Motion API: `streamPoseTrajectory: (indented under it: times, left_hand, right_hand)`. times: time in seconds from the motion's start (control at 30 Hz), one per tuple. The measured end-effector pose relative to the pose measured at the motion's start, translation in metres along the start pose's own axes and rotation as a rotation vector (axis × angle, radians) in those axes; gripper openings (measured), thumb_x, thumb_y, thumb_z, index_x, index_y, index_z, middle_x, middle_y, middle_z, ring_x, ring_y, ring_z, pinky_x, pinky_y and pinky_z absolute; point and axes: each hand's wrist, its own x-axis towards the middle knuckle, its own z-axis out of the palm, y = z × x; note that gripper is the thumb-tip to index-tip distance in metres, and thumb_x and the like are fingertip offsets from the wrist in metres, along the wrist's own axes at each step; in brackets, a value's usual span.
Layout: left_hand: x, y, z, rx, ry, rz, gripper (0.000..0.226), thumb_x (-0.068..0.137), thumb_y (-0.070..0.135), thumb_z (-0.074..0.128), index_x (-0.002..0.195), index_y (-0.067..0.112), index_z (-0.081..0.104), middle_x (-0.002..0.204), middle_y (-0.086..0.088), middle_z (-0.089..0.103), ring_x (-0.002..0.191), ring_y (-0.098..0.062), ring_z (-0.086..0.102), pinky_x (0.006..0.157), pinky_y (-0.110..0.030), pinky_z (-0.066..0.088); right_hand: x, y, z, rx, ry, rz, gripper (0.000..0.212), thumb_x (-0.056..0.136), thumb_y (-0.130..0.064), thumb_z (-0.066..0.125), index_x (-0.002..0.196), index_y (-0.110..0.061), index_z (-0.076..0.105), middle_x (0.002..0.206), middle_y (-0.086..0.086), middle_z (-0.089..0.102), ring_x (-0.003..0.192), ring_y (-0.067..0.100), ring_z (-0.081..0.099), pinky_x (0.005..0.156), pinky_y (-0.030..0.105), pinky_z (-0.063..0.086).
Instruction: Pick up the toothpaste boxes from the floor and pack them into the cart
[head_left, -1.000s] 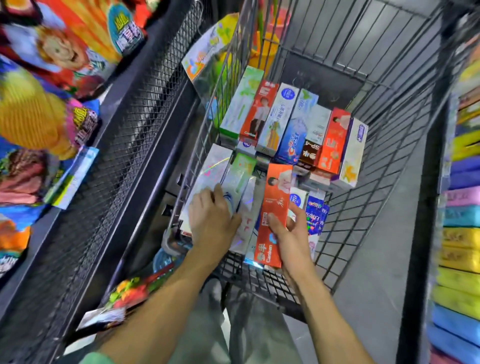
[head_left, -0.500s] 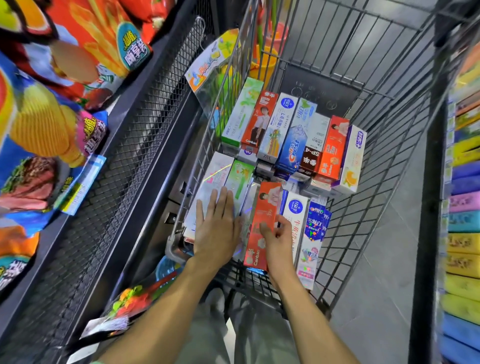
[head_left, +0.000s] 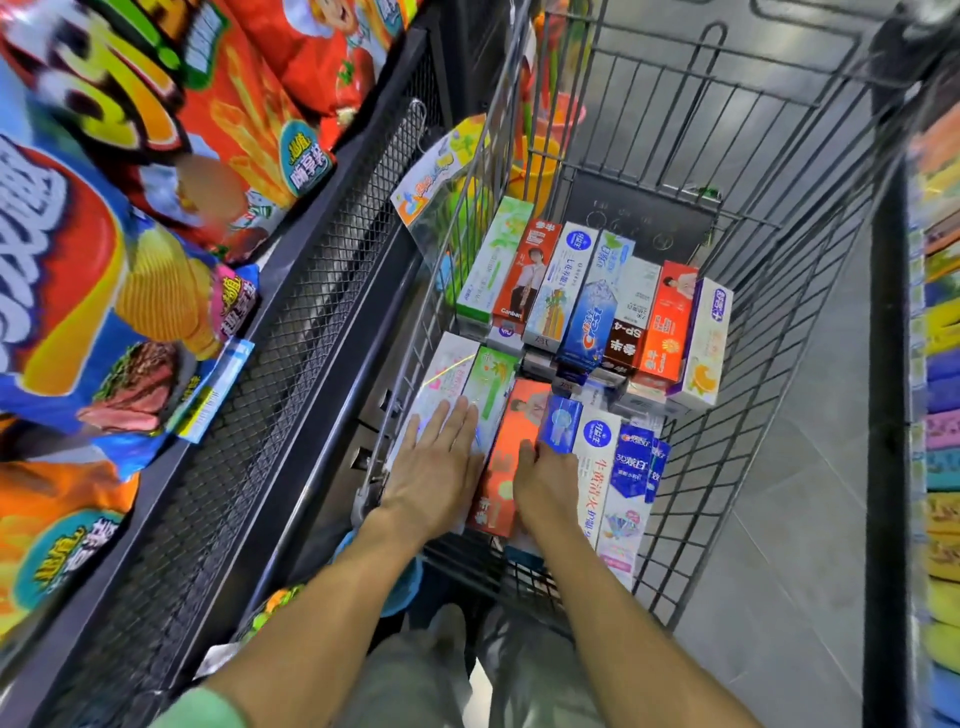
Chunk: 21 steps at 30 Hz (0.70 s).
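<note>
Left hand (head_left: 441, 467) lies flat, fingers straight, pressing the pale boxes (head_left: 467, 384) at the cart (head_left: 753, 467) wall. Right hand (head_left: 545, 478), fingers curled, touches the orange box (head_left: 511, 441); its grip cannot be told. The box's long axis runs away from the person, alongside the right hand.

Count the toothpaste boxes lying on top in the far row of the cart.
7, side by side across the cart: green, red, white-blue, blue, white-brown, orange-red, white-purple. More boxes lie partly hidden beneath.

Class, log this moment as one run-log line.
left hand flat on boxes | right hand pressing orange box | cart
</note>
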Motion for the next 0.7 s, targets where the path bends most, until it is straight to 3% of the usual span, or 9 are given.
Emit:
streamPoseTrajectory:
  times: [0.07, 0.13, 0.2, 0.3, 0.5, 0.6, 0.7]
  left_hand:
    - [0.001, -0.003, -0.002, 0.073, -0.031, 0.006, 0.062, 0.109, 0.040, 0.018, 0.160, 0.017, -0.008, 0.168, 0.002, -0.013, 0.155, -0.019, -0.013, 0.125, -0.043, -0.007]
    - [-0.002, -0.004, -0.009, 0.133, -0.066, 0.027, 0.062, 0.108, 0.042, 0.011, 0.160, 0.016, -0.009, 0.167, 0.001, -0.015, 0.155, -0.021, -0.014, 0.126, -0.046, -0.001]
    - [-0.006, -0.003, -0.020, 0.155, -0.079, 0.045, 0.065, 0.105, 0.048, 0.000, 0.161, 0.015, -0.006, 0.168, 0.001, -0.013, 0.155, -0.021, -0.014, 0.126, -0.046, 0.002]
    - [-0.011, -0.002, -0.037, 0.200, -0.105, 0.072, 0.064, 0.107, 0.047, 0.008, 0.160, 0.015, -0.009, 0.168, 0.001, -0.013, 0.154, -0.020, -0.017, 0.126, -0.045, 0.000]
    - [-0.025, 0.011, -0.085, 0.197, 0.034, 0.275, 0.080, 0.098, 0.060, 0.000, 0.162, 0.013, 0.003, 0.170, -0.003, 0.000, 0.156, -0.020, -0.007, 0.127, -0.044, 0.003]
    - [-0.032, 0.027, -0.118, 0.221, 0.097, 0.381, 0.073, 0.105, 0.056, 0.017, 0.162, 0.012, 0.003, 0.170, -0.005, 0.002, 0.156, -0.022, -0.003, 0.126, -0.046, 0.004]
    - [-0.049, 0.046, -0.150, 0.240, 0.152, 0.499, 0.073, 0.104, 0.057, 0.018, 0.161, 0.014, 0.002, 0.170, -0.005, 0.002, 0.156, -0.023, -0.002, 0.126, -0.047, 0.006]
  right_hand:
    - [0.003, -0.001, -0.003, -0.071, -0.123, 0.003, 0.035, 0.104, -0.027, 0.045, 0.104, 0.002, 0.066, 0.110, 0.022, 0.065, 0.099, 0.035, 0.061, 0.078, 0.033, 0.045]
    - [0.002, -0.003, -0.007, -0.127, -0.097, 0.004, 0.035, 0.103, -0.031, 0.044, 0.104, -0.003, 0.066, 0.109, 0.020, 0.065, 0.095, 0.036, 0.063, 0.082, 0.038, 0.053]
    - [-0.002, -0.007, -0.016, -0.187, -0.047, -0.004, 0.038, 0.102, -0.037, 0.044, 0.112, -0.006, 0.064, 0.115, 0.020, 0.060, 0.103, 0.038, 0.060, 0.089, 0.043, 0.052]
    - [-0.014, -0.012, -0.038, -0.283, -0.041, -0.087, 0.043, 0.103, -0.039, 0.045, 0.129, -0.007, 0.055, 0.127, 0.020, 0.053, 0.120, 0.040, 0.050, 0.101, 0.044, 0.043]
    - [-0.069, -0.022, -0.098, -0.518, 0.040, -0.292, 0.066, 0.101, -0.059, 0.037, 0.152, -0.017, 0.038, 0.152, 0.011, 0.043, 0.140, 0.032, 0.037, 0.116, 0.045, 0.032]
    - [-0.107, -0.026, -0.135, -0.602, 0.140, -0.287, 0.070, 0.101, -0.062, 0.035, 0.156, -0.018, 0.032, 0.157, 0.011, 0.038, 0.145, 0.030, 0.031, 0.118, 0.042, 0.025]
    - [-0.152, -0.022, -0.170, -0.651, 0.244, -0.228, 0.070, 0.099, -0.063, 0.038, 0.152, -0.018, 0.037, 0.154, 0.011, 0.040, 0.144, 0.030, 0.031, 0.116, 0.042, 0.027]
